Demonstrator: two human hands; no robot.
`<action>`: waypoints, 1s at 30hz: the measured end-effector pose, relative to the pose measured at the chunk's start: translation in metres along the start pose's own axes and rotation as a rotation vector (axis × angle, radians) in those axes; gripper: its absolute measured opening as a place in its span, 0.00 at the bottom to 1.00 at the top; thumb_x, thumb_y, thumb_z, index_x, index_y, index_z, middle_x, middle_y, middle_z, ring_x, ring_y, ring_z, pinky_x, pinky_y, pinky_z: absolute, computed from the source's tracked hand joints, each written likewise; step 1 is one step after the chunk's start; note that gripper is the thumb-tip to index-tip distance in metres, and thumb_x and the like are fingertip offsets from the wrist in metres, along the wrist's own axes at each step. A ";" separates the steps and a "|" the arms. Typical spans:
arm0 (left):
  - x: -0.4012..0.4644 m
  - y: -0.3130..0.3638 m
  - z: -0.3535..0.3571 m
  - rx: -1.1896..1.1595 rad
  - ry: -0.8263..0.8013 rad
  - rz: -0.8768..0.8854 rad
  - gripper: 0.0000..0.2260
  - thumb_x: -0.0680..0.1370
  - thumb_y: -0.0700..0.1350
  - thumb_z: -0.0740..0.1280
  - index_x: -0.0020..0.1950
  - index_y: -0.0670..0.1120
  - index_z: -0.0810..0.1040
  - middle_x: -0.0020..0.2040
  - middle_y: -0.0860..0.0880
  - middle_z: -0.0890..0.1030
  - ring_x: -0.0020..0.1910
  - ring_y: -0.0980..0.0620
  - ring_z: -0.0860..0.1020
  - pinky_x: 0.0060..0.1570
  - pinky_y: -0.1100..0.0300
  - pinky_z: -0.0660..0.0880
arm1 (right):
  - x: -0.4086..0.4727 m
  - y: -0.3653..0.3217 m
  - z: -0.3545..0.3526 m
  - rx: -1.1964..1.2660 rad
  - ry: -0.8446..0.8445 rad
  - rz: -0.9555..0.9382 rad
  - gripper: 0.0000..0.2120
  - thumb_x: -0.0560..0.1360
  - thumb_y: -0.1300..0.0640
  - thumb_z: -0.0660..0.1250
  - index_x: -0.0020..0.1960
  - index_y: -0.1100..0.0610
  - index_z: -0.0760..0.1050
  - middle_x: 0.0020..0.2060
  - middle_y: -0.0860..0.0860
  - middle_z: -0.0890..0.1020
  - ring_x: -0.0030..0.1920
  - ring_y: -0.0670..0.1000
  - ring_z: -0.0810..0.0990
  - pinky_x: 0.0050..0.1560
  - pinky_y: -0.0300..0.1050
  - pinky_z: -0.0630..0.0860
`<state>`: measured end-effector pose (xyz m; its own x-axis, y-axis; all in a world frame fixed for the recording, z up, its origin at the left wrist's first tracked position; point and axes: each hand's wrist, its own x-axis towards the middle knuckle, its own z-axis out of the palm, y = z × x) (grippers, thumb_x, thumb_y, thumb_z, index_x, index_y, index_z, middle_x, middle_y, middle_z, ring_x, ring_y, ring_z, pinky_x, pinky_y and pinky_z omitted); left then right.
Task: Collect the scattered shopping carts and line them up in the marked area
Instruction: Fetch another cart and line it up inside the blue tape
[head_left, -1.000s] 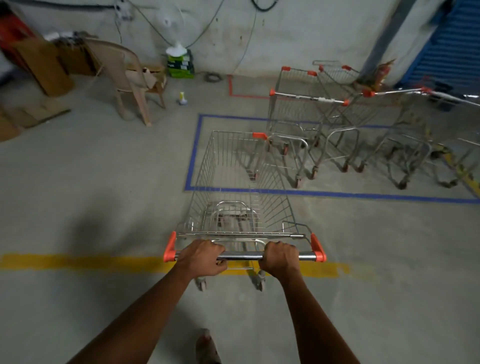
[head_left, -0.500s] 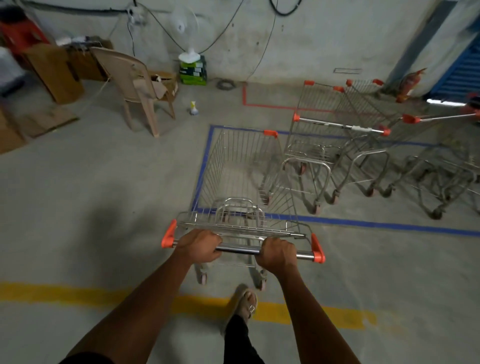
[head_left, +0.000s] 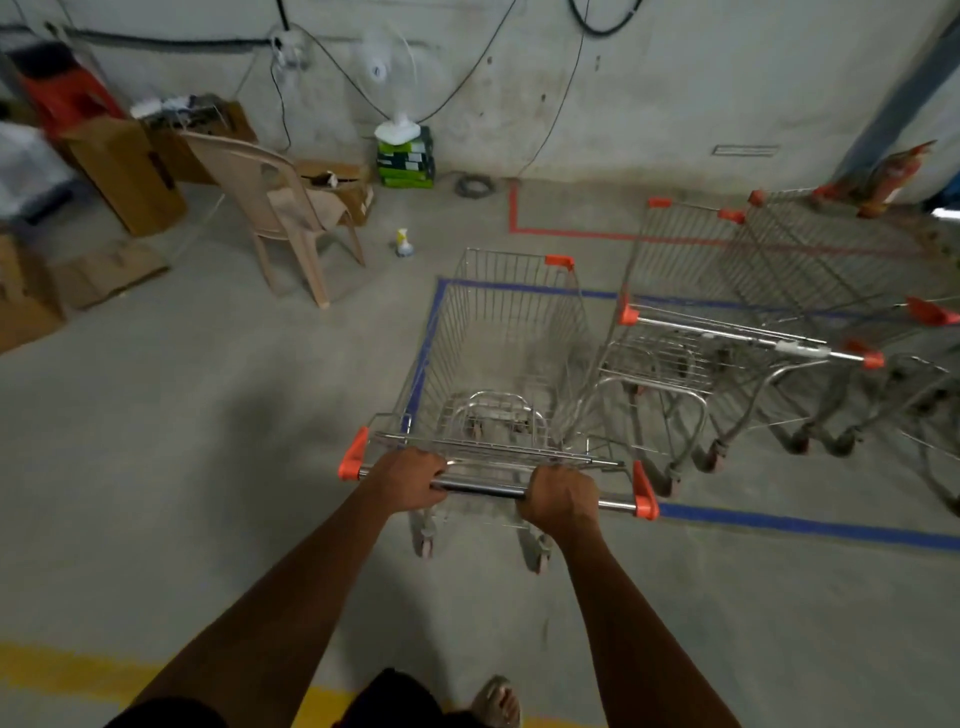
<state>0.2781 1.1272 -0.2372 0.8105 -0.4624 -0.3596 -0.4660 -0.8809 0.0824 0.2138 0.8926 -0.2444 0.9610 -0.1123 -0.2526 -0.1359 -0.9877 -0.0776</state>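
The concrete floor fills most of what I see, with a blue taped rectangle marked on it toward the right and a yellow stripe along its near edge by my feet. Inside the blue outline, at the right, parked carts stand nested together, all silver wire with orange caps on their handle ends; how many there are I can't say for sure, since that side is smeared by motion.

My cart is the same kind: a deep basket of thin steel wire, a folded child seat at the near end, an orange corner piece at its far right rim, small grey wheels below. Its basket lies over the left edge of the blue rectangle, just beside the nearest parked cart, and its rear wheels stand on the bare floor outside the near blue line.

The handle is a shiny steel bar with an orange bracket at each end. My left hand is wrapped around the bar near its left end, fingers curled over the top. My right hand grips it right of centre, knuckles up, thumb hidden underneath.
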 end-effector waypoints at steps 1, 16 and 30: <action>0.008 -0.005 -0.004 -0.015 -0.009 0.013 0.10 0.76 0.54 0.66 0.51 0.49 0.79 0.52 0.46 0.84 0.54 0.44 0.83 0.49 0.56 0.75 | 0.010 0.000 -0.004 -0.002 -0.010 0.011 0.16 0.74 0.46 0.65 0.54 0.54 0.81 0.51 0.54 0.86 0.53 0.59 0.85 0.53 0.49 0.79; 0.200 -0.127 -0.076 0.129 -0.011 -0.165 0.21 0.76 0.66 0.59 0.63 0.58 0.77 0.60 0.54 0.83 0.62 0.49 0.80 0.75 0.35 0.54 | 0.238 -0.021 -0.073 -0.035 -0.036 -0.012 0.16 0.76 0.42 0.64 0.54 0.53 0.81 0.49 0.52 0.86 0.52 0.56 0.85 0.56 0.49 0.80; 0.312 -0.200 -0.141 0.121 0.065 -0.112 0.19 0.73 0.68 0.59 0.52 0.57 0.79 0.52 0.56 0.84 0.57 0.51 0.82 0.75 0.40 0.56 | 0.360 -0.030 -0.112 0.112 -0.051 -0.153 0.14 0.76 0.42 0.68 0.53 0.52 0.78 0.48 0.51 0.84 0.50 0.55 0.84 0.50 0.48 0.79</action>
<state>0.6738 1.1450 -0.2350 0.8789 -0.3714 -0.2995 -0.4080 -0.9104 -0.0685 0.5912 0.8694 -0.2250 0.9593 0.0466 -0.2784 -0.0179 -0.9743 -0.2246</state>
